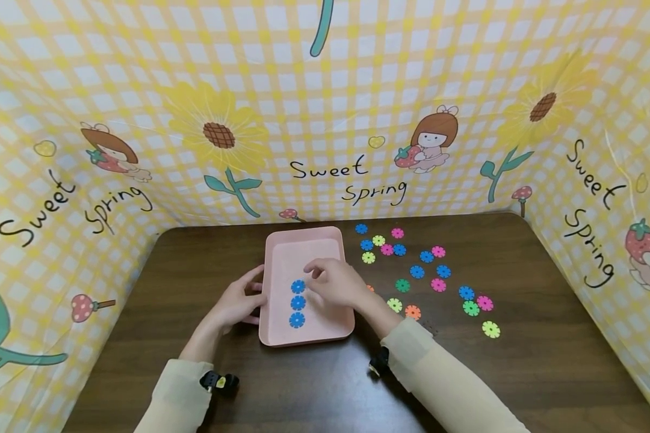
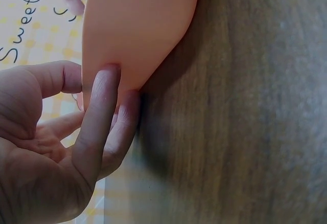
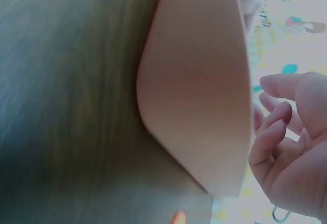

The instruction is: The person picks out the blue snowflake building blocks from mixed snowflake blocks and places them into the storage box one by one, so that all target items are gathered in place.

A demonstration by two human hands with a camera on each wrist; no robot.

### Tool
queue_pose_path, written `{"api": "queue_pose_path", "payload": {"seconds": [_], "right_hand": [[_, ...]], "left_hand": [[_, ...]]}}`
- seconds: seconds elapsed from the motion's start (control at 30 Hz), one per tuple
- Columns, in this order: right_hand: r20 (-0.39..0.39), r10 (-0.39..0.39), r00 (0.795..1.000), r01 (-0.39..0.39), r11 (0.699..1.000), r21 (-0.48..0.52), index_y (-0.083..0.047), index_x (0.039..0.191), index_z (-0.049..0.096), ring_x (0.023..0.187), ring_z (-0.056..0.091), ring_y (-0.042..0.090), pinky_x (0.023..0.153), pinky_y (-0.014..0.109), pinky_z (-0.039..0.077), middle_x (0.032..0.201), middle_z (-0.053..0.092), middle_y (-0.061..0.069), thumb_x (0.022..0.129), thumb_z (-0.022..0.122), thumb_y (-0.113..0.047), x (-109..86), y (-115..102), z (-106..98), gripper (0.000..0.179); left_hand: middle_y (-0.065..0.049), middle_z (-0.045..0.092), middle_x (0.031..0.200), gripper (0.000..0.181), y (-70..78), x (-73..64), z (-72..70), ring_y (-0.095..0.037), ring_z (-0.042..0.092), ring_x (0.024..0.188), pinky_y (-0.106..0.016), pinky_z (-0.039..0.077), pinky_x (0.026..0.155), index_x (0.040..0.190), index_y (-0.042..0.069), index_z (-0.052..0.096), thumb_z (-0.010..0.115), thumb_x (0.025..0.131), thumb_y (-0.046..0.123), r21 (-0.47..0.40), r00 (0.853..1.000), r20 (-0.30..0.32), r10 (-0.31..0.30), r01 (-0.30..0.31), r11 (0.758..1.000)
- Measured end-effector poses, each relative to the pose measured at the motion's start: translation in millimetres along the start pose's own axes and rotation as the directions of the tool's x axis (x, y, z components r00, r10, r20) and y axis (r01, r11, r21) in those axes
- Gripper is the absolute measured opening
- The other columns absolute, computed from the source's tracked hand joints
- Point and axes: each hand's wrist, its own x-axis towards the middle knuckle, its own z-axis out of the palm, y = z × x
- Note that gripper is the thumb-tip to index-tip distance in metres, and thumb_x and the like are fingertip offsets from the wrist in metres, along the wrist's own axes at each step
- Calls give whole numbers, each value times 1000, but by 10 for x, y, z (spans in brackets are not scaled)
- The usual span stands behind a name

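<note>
A shallow pink tray (image 1: 333, 240) lies on the brown table. Inside it, three blue notched discs (image 1: 297, 303) stand in a column. My left hand (image 1: 237, 302) holds the tray's left side; in the left wrist view its thumb (image 2: 66, 78) is at the rim and its fingers (image 2: 99, 111) lie against the outer wall. Over the tray, just right of the top blue disc, hovers my right hand (image 1: 336, 282), fingers loosely bent. Nothing shows between thumb and fingers in the right wrist view, where the hand (image 3: 294, 152) is beyond the tray wall (image 3: 199, 81).
Right of the tray, several notched discs in blue, pink, yellow, green and orange are scattered, such as a green disc (image 1: 402, 285) and an orange disc (image 1: 413, 312). A yellow checked cloth (image 1: 325, 120) walls the back and sides of the table (image 1: 314, 385).
</note>
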Motion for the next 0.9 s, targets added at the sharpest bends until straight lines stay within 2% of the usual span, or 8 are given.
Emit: {"api": "queue_pose_path", "payload": {"seconds": [0.13,0.27,0.37,0.53,0.67,0.77,0.9], "right_hand": [[-47,-17,999,19,999,49,-9,125,73,91,61,18,80,37,54,105,69,-2,98,70,-22,-119,106,-163,30],[-102,-9,995,17,997,79,-9,124,73,76,58,18,68,34,51,103,69,-2,99,71,-20,-241,250,-305,28],[-134,11,991,1,996,88,-9,123,74,62,53,17,59,33,48,103,68,-1,99,71,-20,-329,356,-406,26],[-144,61,988,-47,994,99,-10,125,72,55,49,17,57,36,47,106,69,0,99,71,-21,-449,545,-559,28],[-159,92,983,-79,993,90,-8,128,71,69,57,18,64,38,50,108,70,2,100,70,-23,-538,712,-670,32],[-182,110,977,-98,992,73,-8,128,71,87,64,19,74,39,52,109,71,3,99,70,-23,-610,836,-749,32],[-201,130,971,-119,991,66,-7,128,70,94,64,23,74,40,52,108,70,4,100,70,-23,-709,1012,-851,32]], "left_hand": [[-27,48,137,80,7,2,9,-29,70,90,-45,64,65,165,19,28,61,94,4,-8,1000,16,15,-15,1000],[-27,48,137,80,-5,11,0,-29,70,89,-46,64,65,166,19,27,60,95,3,-15,1000,21,16,-16,1000],[-27,48,137,80,-16,17,-5,-29,70,88,-46,64,65,165,20,28,61,95,3,-10,1000,16,9,-9,1000],[-27,47,136,80,-16,17,-3,-29,69,88,-46,64,65,165,19,28,60,95,3,-1,1000,14,8,-8,1000],[-26,47,136,79,-10,8,6,-28,70,88,-45,64,65,165,19,28,60,95,3,1,1000,13,6,-6,1000],[-26,47,136,79,-9,4,8,-28,69,88,-45,64,65,165,19,28,60,95,3,5,1000,14,7,-7,1000],[-26,48,137,79,-5,0,6,-28,69,88,-45,64,65,165,19,28,60,95,3,6,1000,12,11,-11,1000]]}}
